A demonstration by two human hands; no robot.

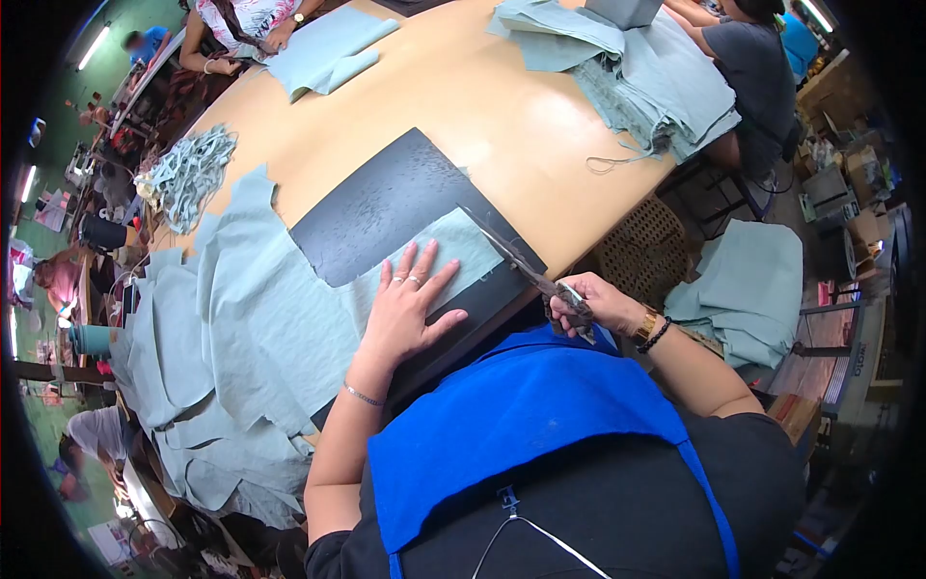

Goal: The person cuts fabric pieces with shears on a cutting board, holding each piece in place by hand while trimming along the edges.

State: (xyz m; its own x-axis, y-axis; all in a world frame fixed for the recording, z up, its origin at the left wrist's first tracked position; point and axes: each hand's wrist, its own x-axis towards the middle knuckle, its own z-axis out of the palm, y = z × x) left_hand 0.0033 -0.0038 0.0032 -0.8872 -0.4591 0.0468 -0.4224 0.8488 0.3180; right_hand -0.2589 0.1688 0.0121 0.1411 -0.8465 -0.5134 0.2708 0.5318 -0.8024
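Observation:
My left hand [415,301] lies flat with its fingers spread, pressing on a pale green cloth piece [470,253]. Beneath that cloth is a black mat [371,198] with a worn, speckled surface. My right hand [606,303] is wrapped around the handles of a pair of scissors [513,253], whose grips look bound in dark cloth. The blades point up and left along the right end of the cloth; whether they are parted is hard to tell. More of the same pale green fabric [256,299] spreads left of my left hand and hangs past the table edge.
A heap of fabric strips [193,174] lies at the table's left. Stacked cloth [666,87] sits at the far right of the wooden table [511,116], beside a seated person. Another person handles cloth [333,48] across the table. Folded cloth [743,289] rests right of me, near a woven seat [641,246].

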